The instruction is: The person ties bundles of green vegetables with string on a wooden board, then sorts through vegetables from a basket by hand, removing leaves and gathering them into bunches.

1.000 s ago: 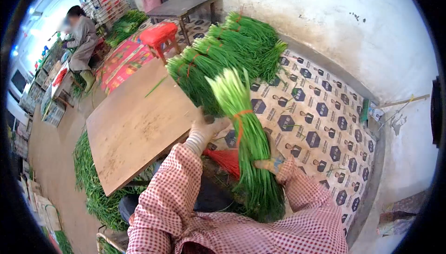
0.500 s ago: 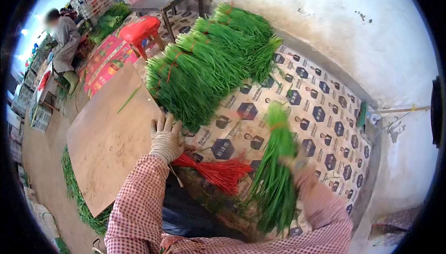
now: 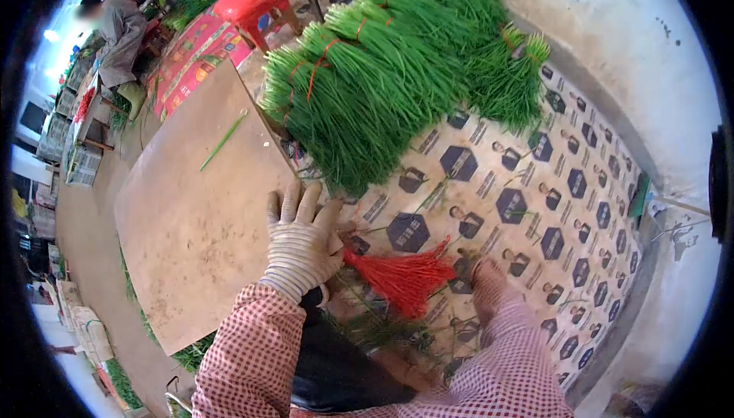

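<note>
My left hand (image 3: 300, 234), in a pale ribbed glove, rests with spread fingers on the right edge of a brown board (image 3: 199, 212). My right hand (image 3: 469, 265) is low over the patterned floor sheet, right of a bunch of red ties (image 3: 405, 277); its fingers are blurred and partly hidden. Bundles of green stalks with red ties (image 3: 382, 74) lie in a row beyond the board. A smaller bundle (image 3: 531, 51) lies at the row's right end. One loose green stalk (image 3: 223, 140) is on the board.
A red stool (image 3: 254, 1) stands behind the board. At the far left a person (image 3: 121, 36) in grey sits by a low table. The wall (image 3: 657, 89) rises at the right, with a stick (image 3: 680, 205) near its foot. Greens (image 3: 195, 351) show below the board.
The bundle that was in my right hand is out of it, and a small bundle now shows at the row's right end. My left hand moved from the stalks onto the board. The view shifted.
</note>
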Demonstrator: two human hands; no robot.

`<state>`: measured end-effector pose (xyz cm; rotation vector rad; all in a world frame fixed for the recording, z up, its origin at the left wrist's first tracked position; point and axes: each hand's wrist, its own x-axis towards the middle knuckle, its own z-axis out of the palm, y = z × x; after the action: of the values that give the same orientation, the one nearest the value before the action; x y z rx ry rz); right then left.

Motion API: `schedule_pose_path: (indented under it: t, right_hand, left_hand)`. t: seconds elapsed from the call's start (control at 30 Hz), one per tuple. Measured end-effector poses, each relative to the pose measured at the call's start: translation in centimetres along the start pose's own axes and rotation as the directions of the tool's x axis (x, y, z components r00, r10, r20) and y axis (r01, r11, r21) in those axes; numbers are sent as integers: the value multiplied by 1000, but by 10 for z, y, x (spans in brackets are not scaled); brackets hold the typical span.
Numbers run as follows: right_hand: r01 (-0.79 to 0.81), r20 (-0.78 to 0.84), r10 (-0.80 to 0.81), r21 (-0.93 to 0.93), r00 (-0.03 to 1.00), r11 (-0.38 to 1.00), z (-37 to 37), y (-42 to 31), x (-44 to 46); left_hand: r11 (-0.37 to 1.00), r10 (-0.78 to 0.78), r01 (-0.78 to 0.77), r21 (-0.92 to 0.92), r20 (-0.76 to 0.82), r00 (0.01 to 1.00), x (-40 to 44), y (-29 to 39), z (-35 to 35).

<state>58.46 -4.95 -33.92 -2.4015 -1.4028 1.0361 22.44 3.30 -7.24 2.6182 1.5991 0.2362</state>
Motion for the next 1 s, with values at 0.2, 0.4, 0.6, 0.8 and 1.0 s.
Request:
schedule_pose_path:
  t: [0.2,0.4,0.6,0.8,1.0]
  right_hand:
    - [-193,162,194,-20,968,981,111,17,-46]
    - [-185,94,165,280,982,942,73,-5,-54]
    - [7,37,-36,605,999,796,0,-91,-79]
    - [216,114,-374,650,920,729,-21,-214,-99]
    - [316,251,-538,585,805,747,5,-328,-117]
  left_hand:
    - [1000,11,-11,16,23,1000,2,1,-3]
    - [1000,10,-10,6,16,1000,1,0,-3]
    - [1000,14,-14,0,29,999,1,-2,-1]
    - [998,55,-59,9,234,971,8,-2,-11]
    - [936,59,-40,-350,43,997,0,-8,4]
